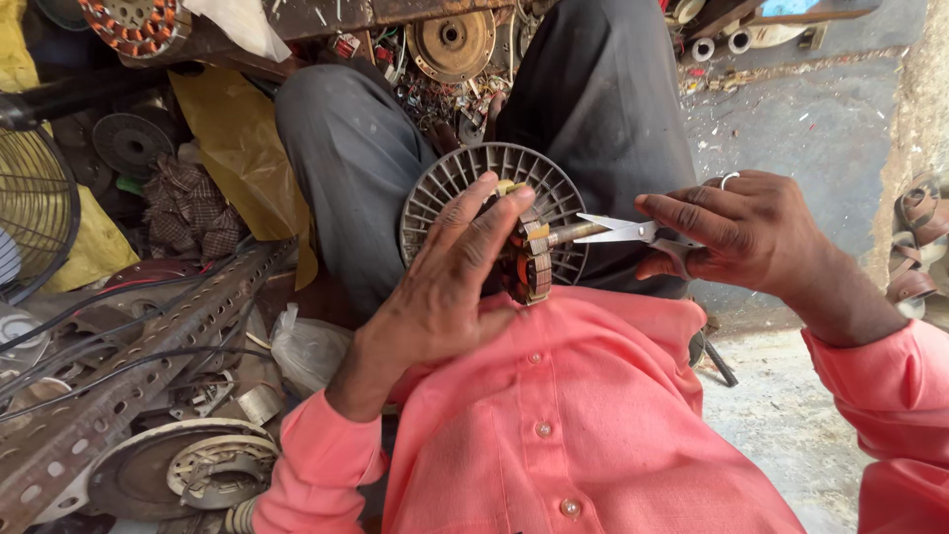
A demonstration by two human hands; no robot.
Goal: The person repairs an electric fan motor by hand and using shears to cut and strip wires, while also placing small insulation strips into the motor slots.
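My left hand (450, 287) grips a round fan motor stator (529, 259) with copper windings, held upright above my lap. Behind it stands a grey slotted motor cover (465, 178), a ribbed disc resting against my knees. My right hand (746, 232), with a ring on one finger, holds small silver scissors (618, 231) whose blades are slightly apart and point left at the stator's shaft and windings. I wear a pink shirt and grey trousers.
A perforated metal angle bar (148, 356) and black cables lie at the left. A wire fan guard (35, 213) stands at the far left. Another wound stator (133, 25), rusty discs and scrap parts fill the top. Sandals (914, 237) sit at the right on concrete floor.
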